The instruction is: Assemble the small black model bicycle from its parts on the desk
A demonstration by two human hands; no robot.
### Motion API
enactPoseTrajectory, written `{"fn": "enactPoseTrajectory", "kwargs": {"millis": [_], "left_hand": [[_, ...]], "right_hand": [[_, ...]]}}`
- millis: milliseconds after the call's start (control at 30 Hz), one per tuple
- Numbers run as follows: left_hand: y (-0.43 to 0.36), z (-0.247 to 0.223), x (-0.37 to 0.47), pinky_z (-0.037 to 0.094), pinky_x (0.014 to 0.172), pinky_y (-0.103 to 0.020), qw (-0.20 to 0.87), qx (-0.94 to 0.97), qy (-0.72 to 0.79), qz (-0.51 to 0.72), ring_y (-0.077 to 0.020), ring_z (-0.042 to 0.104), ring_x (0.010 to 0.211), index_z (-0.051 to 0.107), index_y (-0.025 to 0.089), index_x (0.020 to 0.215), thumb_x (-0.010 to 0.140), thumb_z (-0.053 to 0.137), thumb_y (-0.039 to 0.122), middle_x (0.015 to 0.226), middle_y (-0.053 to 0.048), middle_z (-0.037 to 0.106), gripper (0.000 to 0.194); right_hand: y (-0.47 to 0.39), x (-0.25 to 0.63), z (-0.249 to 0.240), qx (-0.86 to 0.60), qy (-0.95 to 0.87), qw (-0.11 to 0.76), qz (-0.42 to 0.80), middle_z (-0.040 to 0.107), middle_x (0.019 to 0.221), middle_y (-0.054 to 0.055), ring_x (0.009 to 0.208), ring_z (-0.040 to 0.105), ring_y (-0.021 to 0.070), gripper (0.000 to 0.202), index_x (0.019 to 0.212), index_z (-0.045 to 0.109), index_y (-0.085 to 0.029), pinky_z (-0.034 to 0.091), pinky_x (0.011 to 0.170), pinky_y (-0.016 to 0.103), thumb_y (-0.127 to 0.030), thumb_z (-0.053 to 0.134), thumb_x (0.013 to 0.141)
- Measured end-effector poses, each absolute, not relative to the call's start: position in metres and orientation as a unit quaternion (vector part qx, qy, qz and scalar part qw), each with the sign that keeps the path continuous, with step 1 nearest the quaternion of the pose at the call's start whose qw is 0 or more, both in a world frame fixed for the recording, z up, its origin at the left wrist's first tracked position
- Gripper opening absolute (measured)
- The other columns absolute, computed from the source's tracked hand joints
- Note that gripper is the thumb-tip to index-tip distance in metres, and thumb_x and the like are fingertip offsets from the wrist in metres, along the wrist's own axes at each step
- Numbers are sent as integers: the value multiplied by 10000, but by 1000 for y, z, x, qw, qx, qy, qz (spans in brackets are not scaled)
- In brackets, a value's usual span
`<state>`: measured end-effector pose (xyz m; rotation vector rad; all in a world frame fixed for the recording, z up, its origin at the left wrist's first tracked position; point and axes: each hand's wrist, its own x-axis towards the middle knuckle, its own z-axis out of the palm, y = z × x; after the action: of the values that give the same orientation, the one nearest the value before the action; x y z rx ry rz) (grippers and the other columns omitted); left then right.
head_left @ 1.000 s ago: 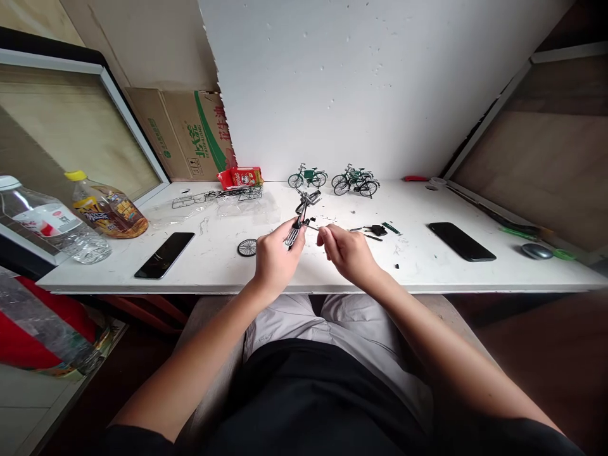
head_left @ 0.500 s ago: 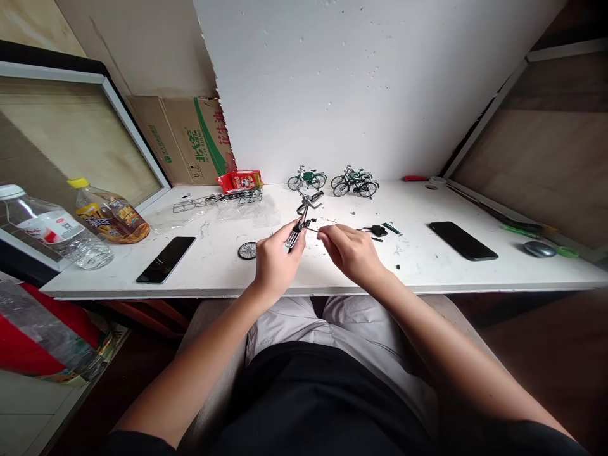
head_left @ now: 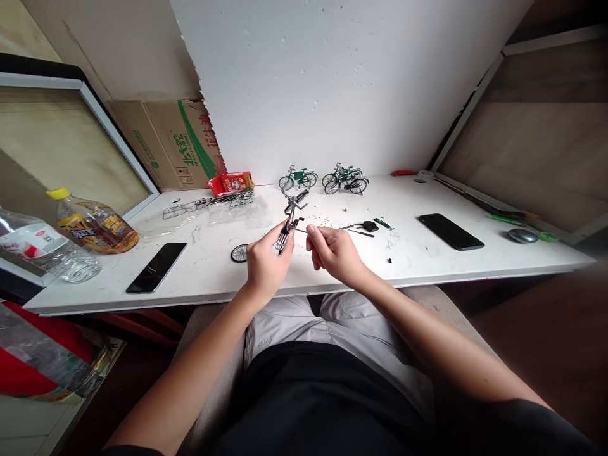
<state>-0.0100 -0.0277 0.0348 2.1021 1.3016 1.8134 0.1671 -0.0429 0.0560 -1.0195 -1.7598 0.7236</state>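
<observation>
A partly built model bicycle (head_left: 293, 208), with silver handlebars and a dark frame, is gripped by my left hand (head_left: 267, 265) above the table. My right hand (head_left: 336, 254) is closed, its thumb and forefinger pinching a thin metal rod (head_left: 301, 230); the rod's other end reaches the bicycle's lower part. Whether it is a tool or a bicycle part, I cannot tell. On the table, left of my left hand, lies a loose spoked wheel (head_left: 239, 253). Small black parts (head_left: 368, 225) and a green strip (head_left: 382, 223) lie beyond my right hand.
Several small model bicycles (head_left: 297, 178) stand along the wall. A red packet (head_left: 232, 183), black part frames (head_left: 240, 199) and clear plastic film lie back left. Phones (head_left: 156, 267) flank the work area, bottles (head_left: 97, 225) stand far left, and a grey oval object (head_left: 522, 235) sits right.
The camera view has shifted slightly. My right hand's fingers have changed their pose on the rod, the thumb now lifted more upright. My left hand keeps its hold on the model bicycle.
</observation>
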Motion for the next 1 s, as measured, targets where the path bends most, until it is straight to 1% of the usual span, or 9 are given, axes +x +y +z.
{"fn": "enactPoseTrajectory", "kwargs": {"millis": [67, 133, 267, 367, 600, 733, 800, 900, 1000], "left_hand": [[-27, 35, -9, 628, 891, -328, 18, 688, 426, 588, -253, 829, 956, 816, 191, 1253, 994, 711, 303, 1161, -127, 843, 301], [-28, 36, -9, 624, 878, -321, 4, 690, 430, 582, -247, 828, 919, 819, 176, 1235, 995, 707, 292, 1115, -133, 851, 289], [-30, 40, -9, 612, 869, -308, 3, 694, 436, 572, -230, 821, 884, 817, 180, 1212, 1000, 694, 282, 1086, -123, 855, 266], [-30, 41, -9, 609, 869, -307, 12, 692, 442, 570, -230, 817, 894, 817, 184, 1206, 1000, 693, 288, 1055, -117, 858, 262], [-29, 29, -4, 607, 892, -321, 59, 688, 449, 567, -249, 818, 952, 800, 171, 1232, 1003, 699, 308, 1116, -143, 848, 286], [-28, 25, -3, 610, 870, -314, 46, 681, 457, 571, -248, 824, 952, 799, 169, 1232, 1012, 686, 327, 1131, -137, 847, 293], [-27, 26, -2, 610, 857, -312, 37, 682, 461, 566, -244, 822, 928, 803, 165, 1222, 1006, 691, 316, 1100, -132, 851, 287], [-24, 26, -4, 607, 831, -317, 35, 681, 477, 555, -241, 815, 877, 805, 158, 1214, 998, 695, 294, 1060, -134, 854, 278], [-22, 25, -5, 601, 814, -310, 50, 677, 482, 555, -243, 814, 886, 807, 165, 1207, 1001, 695, 300, 1055, -132, 853, 270]], "right_hand": [[-40, 166, 51, -413, -708, 475, 320, 553, 491, -34, 464, 570, 156, 610, 803, 590, -225, 459, 561, 285, -738, 401, 1075], [-38, 166, 46, -416, -716, 479, 290, 558, 546, -28, 508, 569, 157, 577, 828, 571, -228, 445, 580, 287, -698, 378, 1100], [-31, 171, 39, -401, -756, 486, 178, 597, 734, -14, 604, 547, 160, 343, 1035, 523, -235, 400, 604, 287, -539, 406, 1143], [-25, 176, 34, -380, -778, 483, 126, 623, 798, -3, 593, 521, 153, 249, 1068, 486, -240, 386, 595, 282, -469, 423, 1144], [-17, 180, 24, -388, -782, 480, 82, 659, 730, 13, 557, 524, 132, 412, 941, 629, -209, 380, 596, 272, -471, 395, 1156], [-17, 178, 25, -381, -771, 504, 81, 724, 816, 44, 672, 622, 162, 411, 955, 682, -205, 429, 663, 279, -477, 440, 1147], [-18, 177, 26, -392, -770, 499, 64, 744, 905, 71, 728, 650, 188, 370, 1065, 658, -201, 447, 689, 295, -470, 418, 1151], [-18, 177, 25, -416, -780, 467, 29, 725, 1009, 113, 734, 632, 210, 318, 1228, 534, -183, 436, 645, 312, -444, 368, 1154], [-14, 178, 22, -416, -795, 441, -5, 715, 1030, 121, 744, 622, 217, 258, 1196, 490, -201, 425, 613, 311, -418, 355, 1158]]}}
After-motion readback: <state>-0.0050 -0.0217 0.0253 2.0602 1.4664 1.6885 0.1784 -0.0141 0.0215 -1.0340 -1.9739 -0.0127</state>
